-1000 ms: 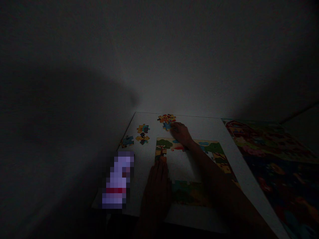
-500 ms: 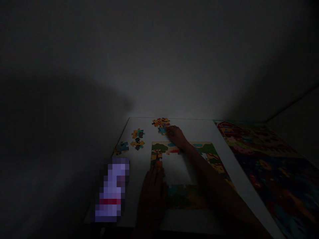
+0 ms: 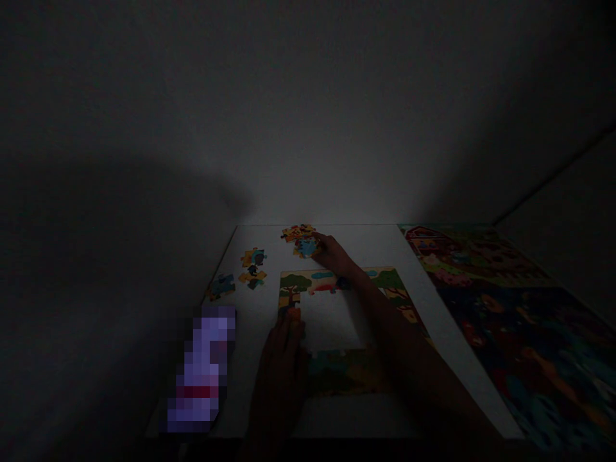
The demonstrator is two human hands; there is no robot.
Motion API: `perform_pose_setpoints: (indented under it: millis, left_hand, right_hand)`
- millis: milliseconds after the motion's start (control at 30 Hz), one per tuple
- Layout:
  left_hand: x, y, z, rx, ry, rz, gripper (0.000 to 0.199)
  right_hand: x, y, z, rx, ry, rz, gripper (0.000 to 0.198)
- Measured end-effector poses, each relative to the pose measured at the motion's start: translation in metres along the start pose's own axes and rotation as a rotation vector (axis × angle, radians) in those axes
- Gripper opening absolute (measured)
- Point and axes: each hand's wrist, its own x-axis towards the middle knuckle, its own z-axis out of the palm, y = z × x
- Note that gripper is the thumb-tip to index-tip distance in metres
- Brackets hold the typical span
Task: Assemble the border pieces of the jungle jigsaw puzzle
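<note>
A jigsaw puzzle (image 3: 339,378) lies on the white table, its border joined and its middle bare. My left hand (image 3: 283,350) rests flat on its left side, fingers stretched forward beside an orange piece (image 3: 293,314). Beyond the puzzle's far edge, my right hand (image 3: 333,255) reaches to the pile of loose pieces. Its thumb and fingers close on the right side of a blue puzzle piece (image 3: 306,246). Just behind lie yellow and red pieces (image 3: 293,232). My right forearm covers part of the puzzle's right side.
Several loose pieces (image 3: 253,278) lie left of the puzzle. A pixelated purple oblong thing (image 3: 205,366) is at the table's left edge. On the right are a farm picture (image 3: 447,256) and a dark blue picture (image 3: 520,346). A wall (image 3: 308,128) rises behind the table. The light is dim.
The view has shifted, so everything appears farther left. More of the blue piece shows now, and my right fingers sit at its right side. My left hand stays on the puzzle.
</note>
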Motion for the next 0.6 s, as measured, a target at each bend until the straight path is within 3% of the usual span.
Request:
perform_pose_setpoints:
  millis: [400, 500, 600]
  left_hand:
    - [0.001, -0.004, -0.004, -0.044, -0.019, -0.050, 0.048]
    - [0.024, 0.001, -0.017, -0.027, -0.069, -0.104, 0.042]
    - [0.068, 0.008, -0.031, 0.056, -0.151, -0.229, 0.036]
  right_hand:
    - [-0.001, 0.002, -0.002, 0.268, 0.075, 0.106, 0.053]
    - [0.000, 0.002, 0.001, 0.372, 0.082, 0.150, 0.047]
    - [0.000, 0.000, 0.000, 0.407, 0.089, 0.161, 0.044]
